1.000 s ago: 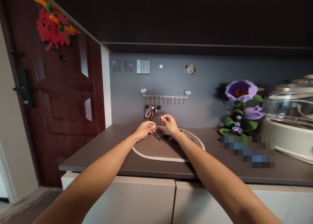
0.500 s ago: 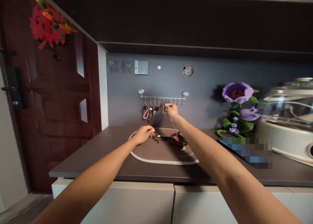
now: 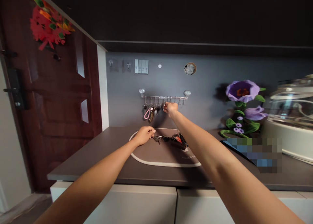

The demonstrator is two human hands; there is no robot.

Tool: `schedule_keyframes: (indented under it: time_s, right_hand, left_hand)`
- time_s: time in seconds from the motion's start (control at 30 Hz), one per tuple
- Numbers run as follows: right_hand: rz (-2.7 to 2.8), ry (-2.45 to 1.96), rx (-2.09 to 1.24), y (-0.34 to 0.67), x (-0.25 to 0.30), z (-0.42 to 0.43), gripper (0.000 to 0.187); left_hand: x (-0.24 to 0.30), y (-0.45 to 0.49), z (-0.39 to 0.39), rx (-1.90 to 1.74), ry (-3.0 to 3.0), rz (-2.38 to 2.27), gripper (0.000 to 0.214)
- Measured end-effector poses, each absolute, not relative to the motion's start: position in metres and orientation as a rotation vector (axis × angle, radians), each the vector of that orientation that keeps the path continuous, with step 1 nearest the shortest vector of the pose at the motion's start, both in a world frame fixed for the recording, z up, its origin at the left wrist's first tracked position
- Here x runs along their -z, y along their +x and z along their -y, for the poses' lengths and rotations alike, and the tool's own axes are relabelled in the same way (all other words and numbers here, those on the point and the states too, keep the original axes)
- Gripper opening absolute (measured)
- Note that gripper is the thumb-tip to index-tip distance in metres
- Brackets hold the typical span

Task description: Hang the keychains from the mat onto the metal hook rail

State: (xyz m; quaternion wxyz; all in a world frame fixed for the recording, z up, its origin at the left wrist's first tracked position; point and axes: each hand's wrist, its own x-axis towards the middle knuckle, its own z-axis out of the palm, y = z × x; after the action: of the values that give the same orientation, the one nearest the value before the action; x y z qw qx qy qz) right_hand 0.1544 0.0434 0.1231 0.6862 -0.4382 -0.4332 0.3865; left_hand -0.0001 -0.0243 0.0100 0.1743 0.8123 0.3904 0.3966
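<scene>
My right hand [image 3: 171, 108] is raised to the metal hook rail [image 3: 164, 96] on the grey wall, fingers pinched on a small key [image 3: 163, 105] at one of the hooks. Several keys and a pink loop [image 3: 151, 110] hang from the rail's left hooks. My left hand [image 3: 144, 134] rests closed on the oval mat [image 3: 165, 156], its fingertips on a bunch of keys [image 3: 171, 139] with black and red fobs lying there.
A dark wooden door [image 3: 49, 96] with a red paper ornament [image 3: 47, 29] stands at the left. Purple artificial flowers [image 3: 242, 103] and a large glass-lidded appliance [image 3: 290, 113] sit on the brown countertop [image 3: 97, 155] at the right. White cabinet fronts [image 3: 137, 207] are below.
My right hand rose from the mat up to the hook rail with the small key. My left hand stayed on the mat by the key bunch.
</scene>
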Motion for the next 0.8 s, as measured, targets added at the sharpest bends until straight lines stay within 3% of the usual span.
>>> schedule_keyframes:
  time_s: [0.8]
  right_hand:
    - [1.13, -0.995, -0.811, 0.161, -0.095, -0.053, 0.013]
  left_hand:
    - [-0.009, -0.003, 0.021, -1.125, 2.339, -1.095, 0.026]
